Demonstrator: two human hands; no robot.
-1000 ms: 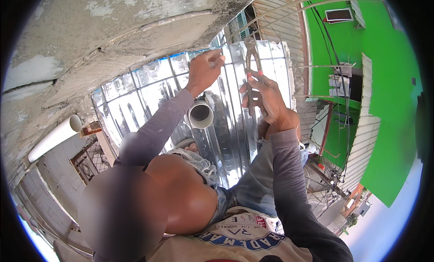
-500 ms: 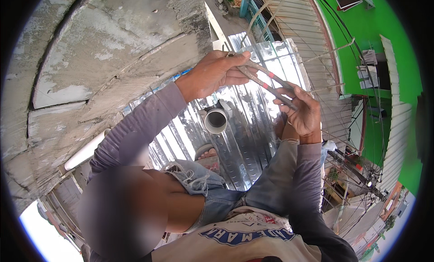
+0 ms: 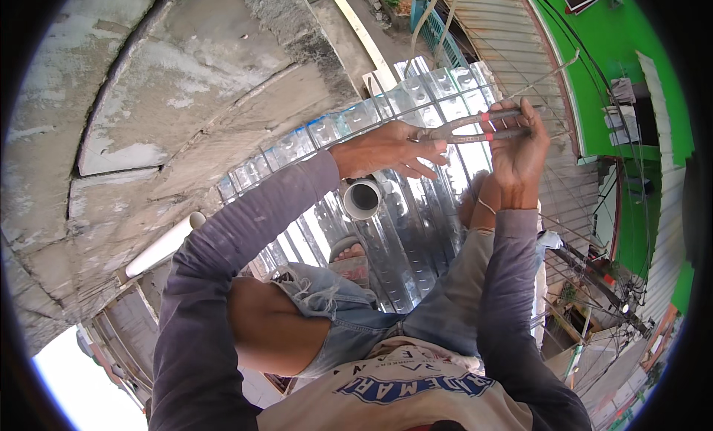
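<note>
One white pipe [image 3: 163,245]: far left, lying by the lower edge of the concrete slab [image 3: 200,96], well apart from either hand.
Left hand [image 3: 382,150]: lower than half a second ago, reaching across with its fingers loosely spread at the tool's head; whether that grip truly clasps the metal or merely steadies it, I can't tell from here.
Upright pipe [image 3: 347,205]: round mouth facing up at us, just beside the left wrist, nothing touching it that I can see.
Ribbed metal sheet [image 3: 401,256]: shining away underneath, with the whole business going on above it.
Pincers [image 3: 466,139]: and there's the change! Slanting down to the right a moment ago, now swung almost level between the hands, head at the left fingers, red-banded handles pointing right and parted just a little.
Right hand [image 3: 518,145]: up it has come with the handle ends; this grip is half curled, both handles lying across its bent fingers. By my reckoning, that puts the working end under the left hand's care and the handles' spread under the right's.
Green wall [image 3: 631,37]: far right, merely background.
</note>
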